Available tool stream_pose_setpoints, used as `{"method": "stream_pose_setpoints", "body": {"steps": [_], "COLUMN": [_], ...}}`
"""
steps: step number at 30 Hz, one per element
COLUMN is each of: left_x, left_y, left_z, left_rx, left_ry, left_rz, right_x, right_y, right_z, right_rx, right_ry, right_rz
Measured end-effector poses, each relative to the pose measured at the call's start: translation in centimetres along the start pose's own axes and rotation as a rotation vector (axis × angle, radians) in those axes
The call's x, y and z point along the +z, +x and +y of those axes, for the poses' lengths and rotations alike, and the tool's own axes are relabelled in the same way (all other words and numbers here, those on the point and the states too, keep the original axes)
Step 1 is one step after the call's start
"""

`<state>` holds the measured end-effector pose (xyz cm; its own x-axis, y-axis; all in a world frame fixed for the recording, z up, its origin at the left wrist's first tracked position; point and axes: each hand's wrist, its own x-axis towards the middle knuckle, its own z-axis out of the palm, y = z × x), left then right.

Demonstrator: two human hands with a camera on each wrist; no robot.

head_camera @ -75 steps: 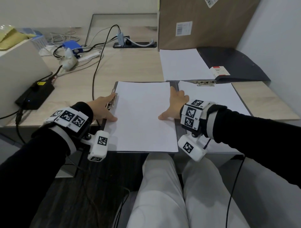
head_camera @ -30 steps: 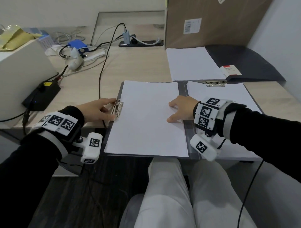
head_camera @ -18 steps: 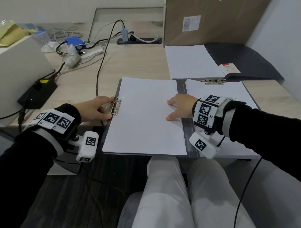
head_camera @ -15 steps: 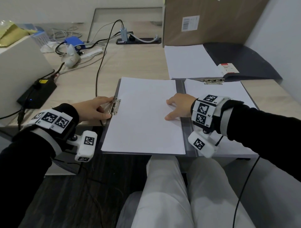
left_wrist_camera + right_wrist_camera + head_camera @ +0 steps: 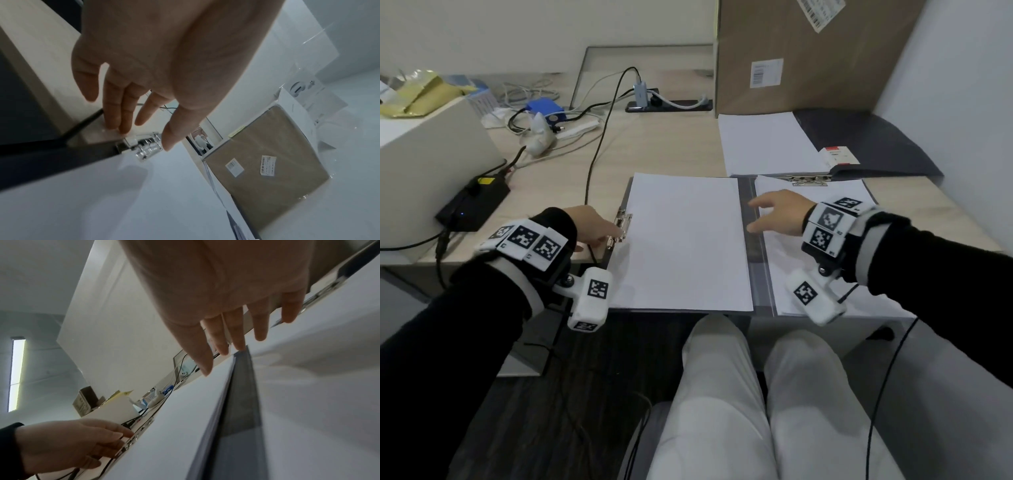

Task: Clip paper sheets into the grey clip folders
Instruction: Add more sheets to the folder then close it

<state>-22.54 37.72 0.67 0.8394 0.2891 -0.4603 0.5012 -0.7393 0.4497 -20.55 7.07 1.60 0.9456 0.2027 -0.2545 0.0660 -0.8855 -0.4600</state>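
Two bare hands work over an open grey clip folder (image 5: 756, 267) lying flat at the near edge of a pale wooden desk (image 5: 558, 178). On the folder's left half lies a white sheet of paper (image 5: 681, 240), its left edge under a small silver metal clip (image 5: 621, 228); on the right half lies a second white paper stack (image 5: 825, 212) under its own metal clip (image 5: 808, 180) at the far edge.

Left hand (image 5: 590, 228) sits at the sheet's left edge, fingers extended and relaxed, its fingertips right at the silver clip. Right hand (image 5: 779, 212) is over the folder's spine, fingers loosely spread and gripping nothing.

From the left wrist view, the left hand (image 5: 144, 65) shows its thumb just beside the clip (image 5: 147, 147) while the other fingers reach onto the desk beyond the folder's edge; whether the thumb presses the clip cannot be told. From the right wrist view, the right hand (image 5: 226, 305) hangs clear above the grey spine (image 5: 240, 394), fingertips apart from the paper, which the head view leaves uncertain.

Behind the folder lie another white paper stack (image 5: 767, 144) on a dark folder (image 5: 866, 144), with a brown cardboard box (image 5: 808, 51) standing against the wall.
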Motion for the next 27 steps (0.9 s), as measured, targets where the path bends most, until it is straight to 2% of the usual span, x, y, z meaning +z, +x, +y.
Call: {"method": "stream_pose_setpoints", "body": {"steps": [3, 7, 11, 17, 19, 23, 25, 27], "left_x": [0.5, 1.0, 1.0, -0.1, -1.0, -1.6, -1.6, -1.6], "left_y": [-0.2, -1.0, -1.8, -3.9, -5.1, -6.8, -7.6, -8.5], "left_z": [0.5, 0.9, 1.2, 1.6, 1.5, 1.6, 1.8, 2.7], "left_rx": [-0.053, -0.111, -0.150, -0.100, -0.059, 0.143, 0.234, 0.303], "left_ry": [-0.161, -0.335, -0.491, -0.575, -0.598, -0.705, -0.744, -0.742], "left_rz": [0.011, -0.016, -0.105, -0.138, -0.157, -0.165, -0.164, -0.151], "right_x": [-0.7, -0.8, -0.4, 0.4, 0.6, 0.8, 1.0, 0.5], "right_y": [-1.9, -3.9, -3.8, -3.5, -3.4, -3.2, -3.3, -3.8], "right_z": [2.8, 5.4, 6.4, 7.2, 7.1, 7.1, 7.3, 7.9], "right_rx": [0.079, 0.098, 0.080, 0.073, 0.071, 0.075, 0.077, 0.080], "right_ry": [-0.082, -0.207, -0.266, -0.276, -0.270, -0.215, -0.136, 0.025], "right_rz": [-0.056, -0.241, -0.267, -0.262, -0.251, -0.210, -0.138, -0.002]}}
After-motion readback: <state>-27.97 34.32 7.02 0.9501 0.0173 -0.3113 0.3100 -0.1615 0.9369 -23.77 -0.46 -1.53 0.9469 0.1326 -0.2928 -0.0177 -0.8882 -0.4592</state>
